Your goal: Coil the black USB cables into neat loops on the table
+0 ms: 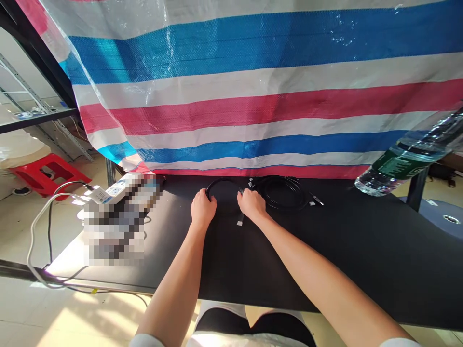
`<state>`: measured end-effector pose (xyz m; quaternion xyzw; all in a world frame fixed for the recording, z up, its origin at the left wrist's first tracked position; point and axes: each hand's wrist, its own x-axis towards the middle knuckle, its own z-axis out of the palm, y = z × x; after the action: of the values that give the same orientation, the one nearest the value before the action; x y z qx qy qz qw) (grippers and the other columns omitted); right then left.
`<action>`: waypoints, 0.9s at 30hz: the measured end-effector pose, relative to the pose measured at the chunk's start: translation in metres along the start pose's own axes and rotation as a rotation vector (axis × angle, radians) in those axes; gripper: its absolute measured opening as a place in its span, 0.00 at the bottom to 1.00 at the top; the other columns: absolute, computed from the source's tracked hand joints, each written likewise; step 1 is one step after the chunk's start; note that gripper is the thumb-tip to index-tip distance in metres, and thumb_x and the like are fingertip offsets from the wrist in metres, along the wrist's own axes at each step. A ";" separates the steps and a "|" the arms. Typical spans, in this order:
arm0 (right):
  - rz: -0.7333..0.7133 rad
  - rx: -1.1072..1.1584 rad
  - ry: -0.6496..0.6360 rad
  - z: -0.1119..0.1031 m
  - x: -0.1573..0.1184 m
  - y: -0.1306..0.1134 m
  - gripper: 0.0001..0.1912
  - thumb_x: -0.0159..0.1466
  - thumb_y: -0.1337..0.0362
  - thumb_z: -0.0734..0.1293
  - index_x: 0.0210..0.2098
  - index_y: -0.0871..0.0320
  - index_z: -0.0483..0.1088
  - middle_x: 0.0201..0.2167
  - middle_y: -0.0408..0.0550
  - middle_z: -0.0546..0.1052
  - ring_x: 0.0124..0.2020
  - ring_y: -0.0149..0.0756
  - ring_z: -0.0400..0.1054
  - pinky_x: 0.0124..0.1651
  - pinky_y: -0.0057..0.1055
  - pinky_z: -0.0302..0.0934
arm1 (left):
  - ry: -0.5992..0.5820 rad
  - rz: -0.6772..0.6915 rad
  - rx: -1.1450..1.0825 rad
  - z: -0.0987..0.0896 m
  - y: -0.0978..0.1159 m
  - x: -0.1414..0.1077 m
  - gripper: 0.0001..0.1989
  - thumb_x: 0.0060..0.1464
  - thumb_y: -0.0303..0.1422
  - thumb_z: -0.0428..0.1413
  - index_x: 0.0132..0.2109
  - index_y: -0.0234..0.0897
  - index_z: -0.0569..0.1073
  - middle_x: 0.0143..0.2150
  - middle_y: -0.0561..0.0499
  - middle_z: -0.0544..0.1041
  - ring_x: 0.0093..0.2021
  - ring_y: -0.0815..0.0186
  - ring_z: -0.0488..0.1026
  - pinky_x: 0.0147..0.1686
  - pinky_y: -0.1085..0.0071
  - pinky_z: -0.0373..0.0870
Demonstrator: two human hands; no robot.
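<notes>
A black cable (224, 180) is bent into a loop just over the black tabletop, with a silver plug end hanging near its right side. On the left of the loop, my left hand (203, 207) is closed around the cable. My right hand (252, 203) grips the opposite side, its fingers curled and partly hidden. Right beside it lies a second coiled black cable (285, 205), its pale connector ends sticking out to both sides.
A water bottle (394, 168) with a green label stands at the right back. On the left are a white power strip (125, 187) with plugged cords and a blurred-out patch. A striped tarp (253, 113) hangs behind the table (325, 270); a red stool (52, 173) is on the floor.
</notes>
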<state>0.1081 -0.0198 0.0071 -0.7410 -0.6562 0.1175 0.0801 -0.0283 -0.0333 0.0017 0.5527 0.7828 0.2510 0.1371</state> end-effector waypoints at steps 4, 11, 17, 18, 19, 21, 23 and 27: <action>-0.026 -0.004 0.026 0.004 0.014 -0.013 0.17 0.68 0.62 0.57 0.46 0.61 0.73 0.44 0.62 0.78 0.46 0.44 0.75 0.44 0.34 0.65 | 0.096 0.119 -0.052 0.003 -0.009 0.003 0.28 0.52 0.33 0.55 0.61 0.38 0.65 0.57 0.40 0.71 0.53 0.54 0.73 0.51 0.60 0.70; -0.023 0.001 0.075 0.008 0.035 -0.018 0.16 0.68 0.63 0.58 0.47 0.60 0.74 0.49 0.60 0.75 0.49 0.43 0.72 0.46 0.34 0.65 | -0.052 0.262 0.064 0.003 -0.011 0.003 0.30 0.45 0.40 0.62 0.57 0.41 0.71 0.67 0.39 0.61 0.63 0.49 0.63 0.61 0.56 0.62; -0.011 0.044 0.025 0.004 0.045 -0.025 0.15 0.67 0.62 0.61 0.48 0.62 0.73 0.50 0.63 0.74 0.50 0.46 0.71 0.46 0.34 0.64 | -0.053 0.175 0.147 0.005 -0.007 0.003 0.22 0.51 0.41 0.60 0.53 0.41 0.75 0.67 0.38 0.62 0.66 0.49 0.60 0.62 0.52 0.57; -0.017 0.048 0.028 0.004 0.046 -0.025 0.16 0.67 0.61 0.61 0.47 0.63 0.73 0.49 0.64 0.74 0.50 0.46 0.71 0.46 0.34 0.64 | -0.054 0.172 0.153 0.006 -0.007 0.003 0.21 0.52 0.41 0.59 0.52 0.41 0.76 0.66 0.38 0.63 0.66 0.49 0.60 0.62 0.52 0.57; -0.028 0.051 0.041 0.004 0.047 -0.024 0.16 0.67 0.60 0.61 0.47 0.63 0.73 0.49 0.64 0.74 0.49 0.46 0.72 0.46 0.35 0.64 | -0.056 0.175 0.160 0.007 -0.007 0.004 0.20 0.52 0.41 0.58 0.52 0.41 0.76 0.65 0.38 0.64 0.66 0.49 0.59 0.62 0.52 0.57; -0.061 0.068 0.095 0.004 0.047 -0.021 0.17 0.67 0.58 0.61 0.46 0.63 0.74 0.48 0.63 0.75 0.47 0.47 0.72 0.45 0.35 0.64 | -0.054 0.188 0.172 0.009 -0.007 0.006 0.21 0.53 0.41 0.58 0.53 0.40 0.76 0.65 0.38 0.64 0.66 0.49 0.59 0.62 0.52 0.57; -0.099 0.105 0.172 0.003 0.047 -0.013 0.18 0.67 0.57 0.59 0.44 0.62 0.74 0.45 0.61 0.76 0.45 0.46 0.72 0.44 0.35 0.64 | -0.052 0.198 0.185 0.011 -0.007 0.007 0.22 0.54 0.41 0.57 0.54 0.40 0.75 0.66 0.38 0.63 0.66 0.49 0.59 0.62 0.51 0.57; -0.143 0.206 0.346 -0.005 0.038 0.017 0.14 0.65 0.59 0.60 0.38 0.60 0.74 0.38 0.56 0.77 0.39 0.44 0.72 0.41 0.35 0.63 | -0.043 0.225 0.204 0.014 -0.003 0.007 0.22 0.55 0.41 0.55 0.55 0.38 0.73 0.67 0.37 0.61 0.67 0.48 0.57 0.62 0.51 0.55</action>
<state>0.1299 0.0164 0.0045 -0.6898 -0.6680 0.0489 0.2750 -0.0266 -0.0246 -0.0111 0.6533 0.7341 0.1722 0.0680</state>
